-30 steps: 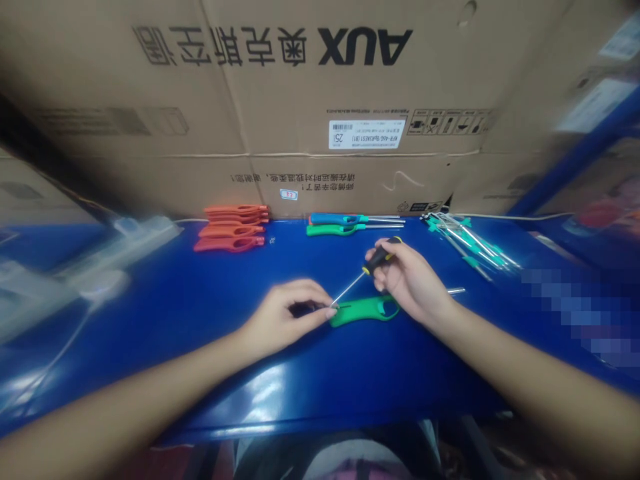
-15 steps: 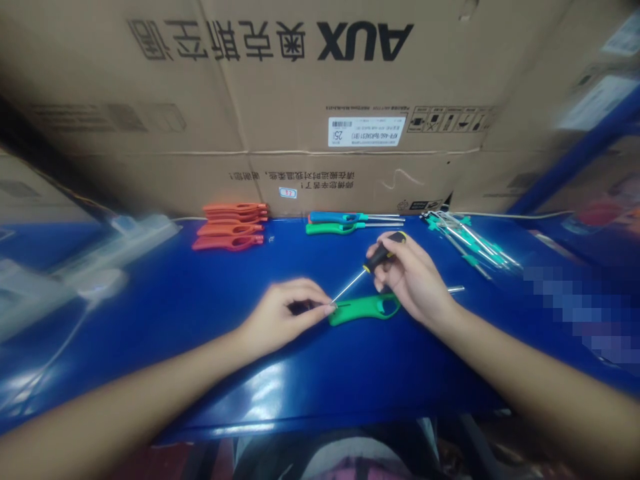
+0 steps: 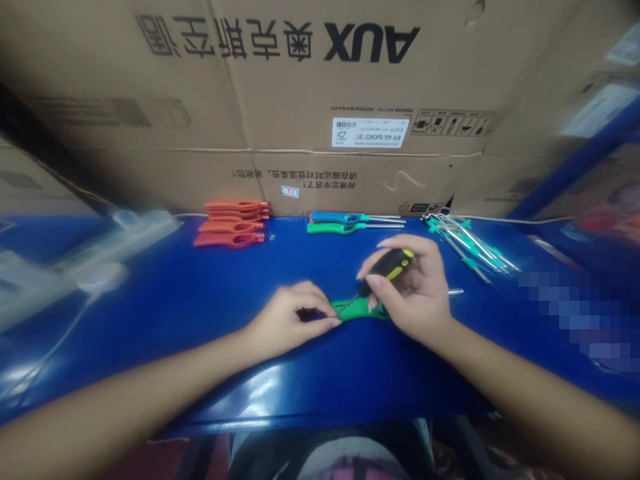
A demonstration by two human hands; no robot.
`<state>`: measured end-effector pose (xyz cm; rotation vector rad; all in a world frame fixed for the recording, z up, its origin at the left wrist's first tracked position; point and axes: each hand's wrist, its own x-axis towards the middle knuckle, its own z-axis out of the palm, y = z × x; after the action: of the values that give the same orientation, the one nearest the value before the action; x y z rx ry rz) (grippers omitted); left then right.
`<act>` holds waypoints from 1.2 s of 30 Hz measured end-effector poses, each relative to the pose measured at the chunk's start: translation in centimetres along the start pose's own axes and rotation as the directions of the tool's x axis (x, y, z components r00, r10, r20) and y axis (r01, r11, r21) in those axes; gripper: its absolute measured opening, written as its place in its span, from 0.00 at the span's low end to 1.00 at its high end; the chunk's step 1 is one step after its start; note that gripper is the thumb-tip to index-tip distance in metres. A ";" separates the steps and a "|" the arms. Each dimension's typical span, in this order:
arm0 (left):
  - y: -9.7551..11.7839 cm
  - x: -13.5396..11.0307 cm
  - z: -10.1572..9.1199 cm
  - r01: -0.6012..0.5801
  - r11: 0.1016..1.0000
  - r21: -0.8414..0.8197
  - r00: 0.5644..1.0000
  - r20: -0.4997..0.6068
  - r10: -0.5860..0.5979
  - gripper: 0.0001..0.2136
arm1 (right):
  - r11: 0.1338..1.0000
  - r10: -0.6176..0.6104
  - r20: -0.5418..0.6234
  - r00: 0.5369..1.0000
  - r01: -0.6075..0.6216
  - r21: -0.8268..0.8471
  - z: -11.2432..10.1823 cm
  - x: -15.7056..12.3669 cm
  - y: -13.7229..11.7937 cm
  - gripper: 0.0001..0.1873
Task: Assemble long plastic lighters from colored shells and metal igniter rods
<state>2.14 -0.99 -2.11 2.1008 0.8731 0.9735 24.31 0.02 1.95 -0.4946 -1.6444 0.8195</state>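
Note:
My right hand (image 3: 417, 287) is closed around the black and yellow handle of a screwdriver (image 3: 390, 267). Its thin shaft slants down to the left, and the tip meets the left end of a green lighter (image 3: 357, 309). That long-nosed lighter lies on the blue table, its metal tube (image 3: 455, 291) showing beyond my right hand, which hides its middle. With thumb and forefinger together, my left hand (image 3: 295, 313) grips the lighter's left end by the screwdriver tip. Whether a small part sits between those fingers is hidden.
Several orange and red lighter handles (image 3: 230, 238) lie at the back left of the blue table (image 3: 300, 393). Assembled blue and green lighters (image 3: 333, 228) are at the back middle. Metal tubes with teal parts (image 3: 473, 247) lie back right, before a cardboard wall (image 3: 280, 107).
My right hand has turned the screwdriver so its handle points more toward me, and the hand sits lower over the lighter. My left fingers have shifted slightly right and down along the lighter's end.

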 end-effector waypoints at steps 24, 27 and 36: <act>0.2 0.1 -0.3 -0.021 0.973 0.231 0.987 0.161 -0.017 0.23 | 0.977 -0.082 0.147 0.986 0.108 -0.183 -0.5 -0.2 0.3 0.33; 0.1 0.0 -0.3 -0.024 0.973 0.228 0.987 0.161 -0.014 0.22 | 0.982 -0.072 0.156 0.985 0.098 -0.164 -0.5 -0.3 0.3 0.34; 0.0 0.1 -0.3 -0.041 0.976 0.216 0.987 0.162 0.006 0.21 | 0.989 -0.066 0.196 0.978 0.090 -0.116 -0.7 -0.8 0.7 0.37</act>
<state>1.94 -0.85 -1.93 2.3433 0.9084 0.7348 25.06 0.12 0.98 -0.4452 -1.8899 0.7270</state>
